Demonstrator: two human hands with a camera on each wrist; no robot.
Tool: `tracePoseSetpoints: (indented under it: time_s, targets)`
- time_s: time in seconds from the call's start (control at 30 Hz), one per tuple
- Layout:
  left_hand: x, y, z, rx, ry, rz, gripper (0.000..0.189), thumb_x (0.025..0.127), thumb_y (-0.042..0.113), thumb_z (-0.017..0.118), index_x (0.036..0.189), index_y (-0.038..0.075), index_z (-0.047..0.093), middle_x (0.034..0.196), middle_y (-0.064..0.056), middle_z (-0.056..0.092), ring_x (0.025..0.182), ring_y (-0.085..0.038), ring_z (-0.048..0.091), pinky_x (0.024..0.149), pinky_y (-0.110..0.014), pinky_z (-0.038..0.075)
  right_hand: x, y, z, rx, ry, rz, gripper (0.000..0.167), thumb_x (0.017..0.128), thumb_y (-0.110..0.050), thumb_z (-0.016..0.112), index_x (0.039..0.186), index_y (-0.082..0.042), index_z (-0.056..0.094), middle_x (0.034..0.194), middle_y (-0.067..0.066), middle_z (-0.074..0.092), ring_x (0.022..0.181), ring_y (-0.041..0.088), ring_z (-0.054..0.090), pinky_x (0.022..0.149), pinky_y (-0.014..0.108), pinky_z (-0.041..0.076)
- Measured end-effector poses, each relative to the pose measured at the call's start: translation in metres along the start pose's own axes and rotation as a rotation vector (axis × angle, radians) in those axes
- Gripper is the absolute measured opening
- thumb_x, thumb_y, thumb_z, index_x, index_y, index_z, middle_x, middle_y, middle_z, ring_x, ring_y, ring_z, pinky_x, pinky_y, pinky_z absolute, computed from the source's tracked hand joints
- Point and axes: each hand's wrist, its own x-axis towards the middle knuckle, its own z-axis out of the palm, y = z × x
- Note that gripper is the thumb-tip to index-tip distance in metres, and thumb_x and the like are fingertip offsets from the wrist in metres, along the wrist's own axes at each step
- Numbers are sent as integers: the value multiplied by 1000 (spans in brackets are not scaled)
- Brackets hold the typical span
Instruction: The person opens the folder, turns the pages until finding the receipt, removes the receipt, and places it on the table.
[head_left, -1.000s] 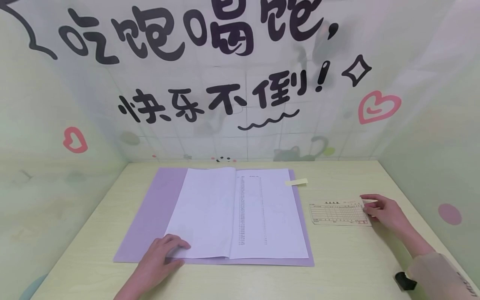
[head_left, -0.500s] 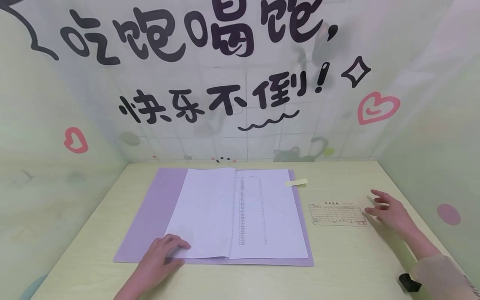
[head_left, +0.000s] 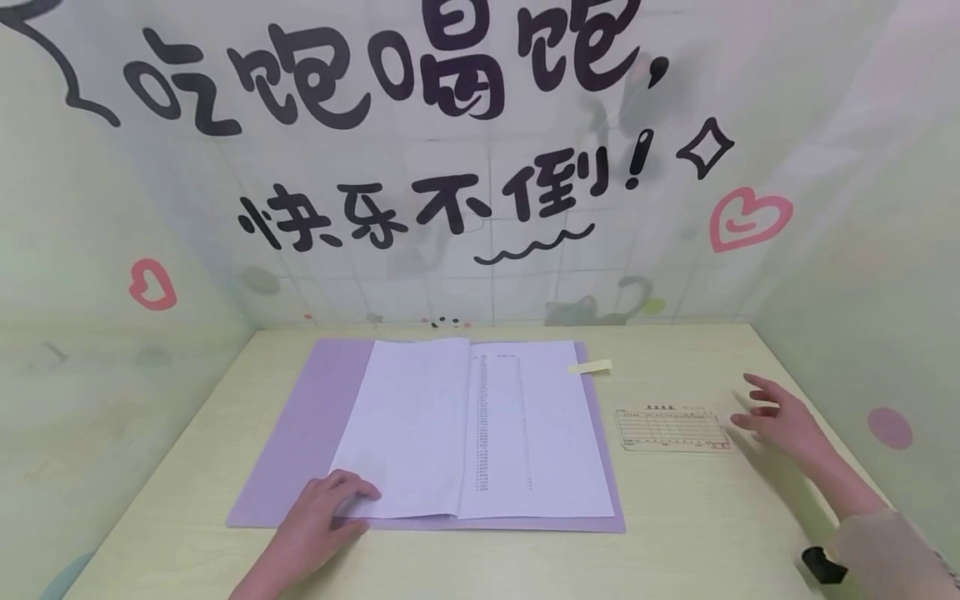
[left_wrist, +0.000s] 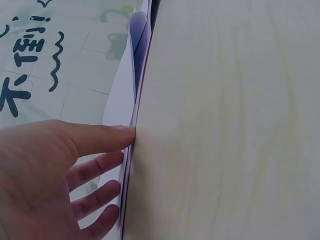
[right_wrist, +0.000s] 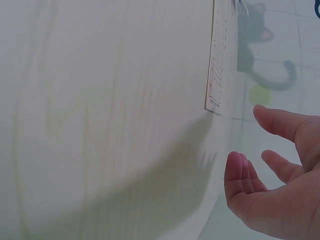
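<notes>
An open purple folder (head_left: 300,433) lies on the table with white pages inside; the right-hand page (head_left: 562,433) carries a printed list in columns. My left hand (head_left: 322,517) rests on the lower left of the blank left page (head_left: 405,433). In the left wrist view the thumb (left_wrist: 107,137) lies at the folder's near edge, the other fingers spread over the paper. To the right of the folder a printed receipt form (head_left: 671,429) lies flat. My right hand (head_left: 783,425) hovers just right of the form, fingers loosely bent and holding nothing.
A pale yellow sticky tab (head_left: 592,367) juts from the folder's right edge. The wooden table (head_left: 480,567) is bounded by printed walls at the back and both sides. A black object (head_left: 823,565) sits by the right sleeve (head_left: 892,554).
My right hand has let go of the form's right edge and drawn back slightly to the right. The form now lies flat. My left hand has stayed in place on the folder.
</notes>
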Motion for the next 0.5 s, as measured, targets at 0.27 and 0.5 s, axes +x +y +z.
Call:
tracePoseSetpoints:
  time_s: [0.27,0.5]
  targets:
    - [8,10,-18,90,-151,-59,28,77,17,81,99,30,68,106,18,63,95,-10,52,82,-31,51,0,-10,1,-39,56,-63,69,95,-20,64,148,8,31,141,40,42,119,52,51,70,12,43]
    - [19,19,-35,175,-156,-9,23,76,21,82,94,27,69,98,15,65,91,-10,59,73,-31,53,-8,-27,4,-76,135,-111,60,95,-22,66,143,6,42,134,35,51,100,17,64,67,10,44]
